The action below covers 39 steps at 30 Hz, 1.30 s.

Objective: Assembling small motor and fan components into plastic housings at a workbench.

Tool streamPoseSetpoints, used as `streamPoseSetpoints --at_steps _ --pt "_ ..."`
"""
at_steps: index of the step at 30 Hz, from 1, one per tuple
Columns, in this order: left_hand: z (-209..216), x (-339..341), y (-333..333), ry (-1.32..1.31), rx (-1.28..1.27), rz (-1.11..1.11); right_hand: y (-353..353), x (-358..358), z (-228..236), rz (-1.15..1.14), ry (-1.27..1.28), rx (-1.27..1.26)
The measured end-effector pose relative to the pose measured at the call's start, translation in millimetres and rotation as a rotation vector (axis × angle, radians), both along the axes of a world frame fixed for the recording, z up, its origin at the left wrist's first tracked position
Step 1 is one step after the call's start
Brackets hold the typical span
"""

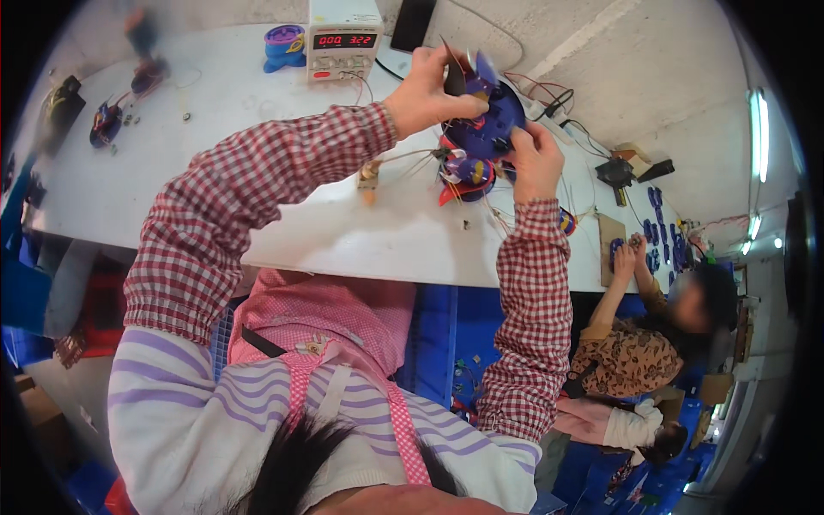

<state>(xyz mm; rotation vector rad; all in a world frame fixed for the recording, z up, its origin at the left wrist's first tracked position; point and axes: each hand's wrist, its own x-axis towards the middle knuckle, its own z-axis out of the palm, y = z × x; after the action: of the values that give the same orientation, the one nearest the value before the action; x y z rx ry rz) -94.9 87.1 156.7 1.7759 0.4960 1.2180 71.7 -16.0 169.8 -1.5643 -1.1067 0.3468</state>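
In the head view, your right hand [536, 159] clamps the round blue shell [506, 112] over the table [240, 94]; your left hand [429, 90] pinches a dark flat piece beside it. Pulling sharply could snag the loose wires [412, 156]. Room lies left; the power supply [343, 15] limits far-left movement; the near edge is well apart.

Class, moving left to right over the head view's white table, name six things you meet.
Dark blue wired part, rounded purple and blue container, white boxy power supply, wearer's left hand, wearer's right hand, black angular device.
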Motion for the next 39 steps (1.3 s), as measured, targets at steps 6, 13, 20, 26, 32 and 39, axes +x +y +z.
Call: streamPoseSetpoints --at_steps 6,13,20,26,32,39 --pt "56.9 -57.4 -79.6 -0.543 -0.328 -0.523 -76.2 23.3 10.4 0.071 0.532 0.184" --pt "78.0 -152.2 -120.3 -0.713 -0.453 -0.568 -126.3 -0.7 13.0 0.176 0.605 0.161" --pt "-2.9 -286.6 -109.2 -0.562 -0.126 -0.056 -121.9 -88.1 -58.2 0.391 0.688 -0.215" --pt "-75.5 -325.6 -57.1 -0.372 -0.455 0.210 -67.4 -163.9 -112.9 0.489 0.731 -0.369" --pt "-123.4 -351.4 9.3 -0.069 -0.486 0.295 -36.3 -185.1 -122.8 0.409 0.466 -0.468" --pt "-125.4 -358.3 35.2 0.140 -0.586 0.301 -29.5 -171.2 -97.8 0.360 0.107 -0.841"
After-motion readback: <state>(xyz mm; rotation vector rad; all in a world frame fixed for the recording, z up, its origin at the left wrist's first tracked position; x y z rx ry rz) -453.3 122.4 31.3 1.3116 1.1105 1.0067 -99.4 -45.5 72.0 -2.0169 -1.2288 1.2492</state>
